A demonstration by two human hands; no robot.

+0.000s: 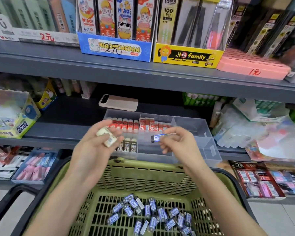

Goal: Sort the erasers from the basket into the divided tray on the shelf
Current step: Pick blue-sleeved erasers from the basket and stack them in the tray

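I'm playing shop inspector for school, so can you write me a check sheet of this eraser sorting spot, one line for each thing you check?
Surface: grey shelf carries the clear divided tray.
Job's things: red erasers sit in two back compartments; 2B erasers stand front left; blue erasers lie in the green basket.
Clutter: phone lies behind the tray.
Grips: left grip holds cream erasers; right grip pinches one blue eraser.
Cables: nothing seen.
Surroundings: stationery boxes on the shelf above; glue box at left.
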